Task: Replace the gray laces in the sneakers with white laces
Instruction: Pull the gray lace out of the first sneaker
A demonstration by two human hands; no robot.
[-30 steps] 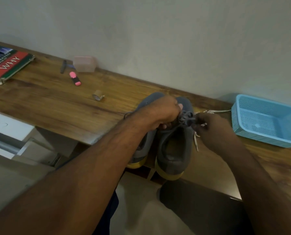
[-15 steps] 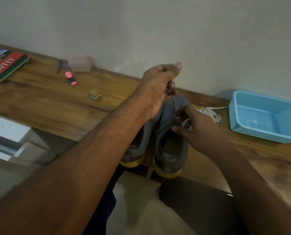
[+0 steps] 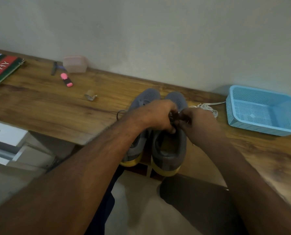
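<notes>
text: "WHY" | on: red book [image 3: 3, 70] cover | loc: desk [image 3: 39, 106] far-left corner | smaller print above it: unreadable

The table [image 3: 39, 106] is wood with visible grain, slightly shiny. The sneakers [image 3: 168, 150] are matt gray mesh cloth. The basket [image 3: 229, 114] is perforated blue plastic.

Both forearms [image 3: 94, 167] are seen bare, with no sleeves, watch or rings; dark navy clothing [image 3: 105, 206] is worn below.
</notes>
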